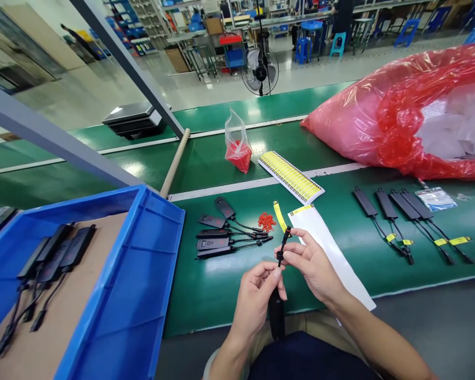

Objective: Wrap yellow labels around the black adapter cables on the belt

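A black cabled device [277, 319] hangs below my hands at the table's front edge, its short cable running upward. My left hand [256, 295] pinches that cable just above the device body. Higher up, my right hand [311, 261] has thumb and fingers closed around the cable near its black connector end [287, 232]. A yellow label strip [279, 216] stands just behind the connector. Close by lies a small heap of tiny red parts [266, 222]. Several similar black devices [212, 243] lie left of my hands, their cables pointing right.
At left stands a blue bin [158, 227] with black devices [57, 253] on cardboard. Several devices with yellow tags [441, 241] lie at right. Behind are a label sheet [291, 177], a bag of red parts [238, 155] and a large red plastic bag [352, 116]. White paper [336, 258] lies under my right forearm.
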The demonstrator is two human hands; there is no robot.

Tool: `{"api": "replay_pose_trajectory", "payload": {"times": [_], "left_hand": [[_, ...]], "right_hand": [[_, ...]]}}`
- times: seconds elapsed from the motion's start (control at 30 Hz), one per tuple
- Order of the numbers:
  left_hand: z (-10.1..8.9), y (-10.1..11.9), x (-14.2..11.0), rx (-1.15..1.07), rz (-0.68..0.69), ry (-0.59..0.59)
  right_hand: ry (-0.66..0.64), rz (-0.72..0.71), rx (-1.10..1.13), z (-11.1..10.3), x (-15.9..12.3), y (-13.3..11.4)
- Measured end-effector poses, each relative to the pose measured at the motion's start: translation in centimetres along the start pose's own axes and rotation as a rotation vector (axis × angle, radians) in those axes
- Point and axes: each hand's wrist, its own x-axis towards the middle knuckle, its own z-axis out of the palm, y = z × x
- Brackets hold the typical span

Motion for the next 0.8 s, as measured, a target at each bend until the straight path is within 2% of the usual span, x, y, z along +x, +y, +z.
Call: {"api": "replay_pose_trajectory", "payload": {"times": [0.1,0.3,0.37,0.53,0.67,0.8], "left_hand": [[0.3,-0.1,-0.3,-0.024,-0.008,0.007],[1.0,-0.2,-0.5,-0.066,0.02,0.033],[1.2,-0.4,-0.6,-0.065,0.01,0.053],[1.5,-0.7,-1.4,0.007,-0.018,0.057],[1.6,-0.8,-1.7,-0.016,-0.026,0.057],[1.3,-0.5,-1.5,-0.137,-0.034,0.134]], "right_hand": [[0.0,-0.038,-0.033,-0.2,-0.2,0.3],[-0.073,0.017,-0.075,0.0,-0.7,0.4],[-0.021,-0.017,-0.065,0.1,-0.6,0.2],[0.228,-0.163,0.028,-0.1,0.3,-0.7],[0.216,-0.158,0.006,-0.6,1.2,-1.2],[0.282,-0.317,-0.061,-1.3,1.1,-2.0]]}}
